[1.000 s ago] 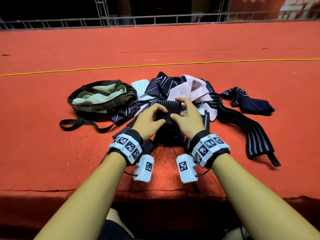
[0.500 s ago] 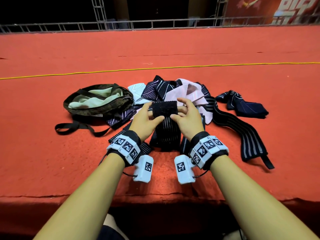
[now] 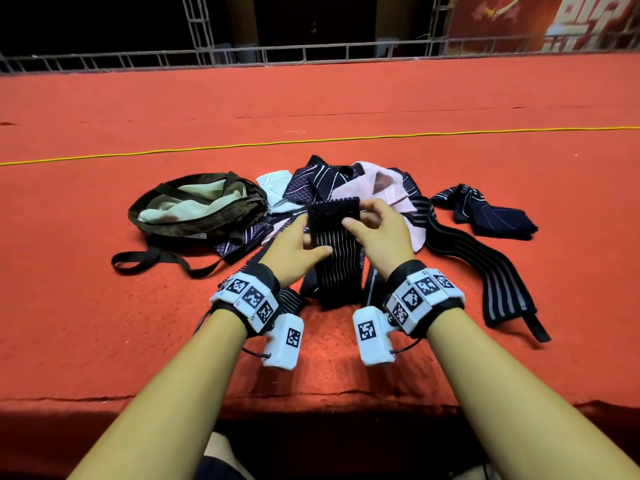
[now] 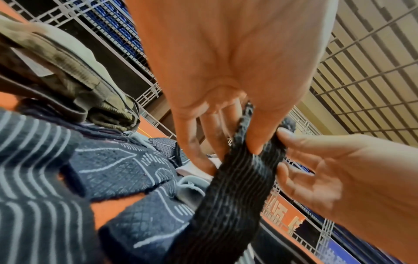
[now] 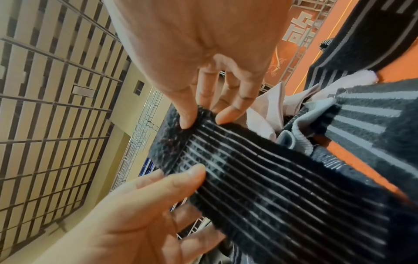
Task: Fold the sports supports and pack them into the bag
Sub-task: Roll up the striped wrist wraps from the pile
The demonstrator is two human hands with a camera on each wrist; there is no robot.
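From the head camera I see my left hand (image 3: 294, 245) and right hand (image 3: 377, 233) both raised over the red carpet (image 3: 346, 98), each pinching the top of a black striped strap (image 3: 337, 258) near its fuzzy black fastener end (image 3: 333, 214). The strap hangs down to the carpet between my wrists. Behind it lies a pile of supports (image 3: 346, 181) in dark, pink and pale fabrics. The olive bag (image 3: 199, 209) sits open to the left of the pile, touching it, its webbing strap trailing forward. A second striped wrap (image 3: 485, 271) stretches across the carpet on the right, with a folded dark support (image 3: 498, 216) beyond it.

From the left wrist, my thumb (image 4: 267, 139) and fingers clamp the strap's edge (image 4: 237, 187); the right hand (image 4: 350, 178) touches it from the other side, fingers loosely bent. The bag (image 4: 68, 71) shows at upper left, patterned dark supports (image 4: 126, 178) below.

From the right wrist, my thumb (image 5: 183, 110) and fingertip squeeze the fuzzy end (image 5: 172, 139), while the left thumb (image 5: 181, 178) presses on the striped part (image 5: 282, 187).
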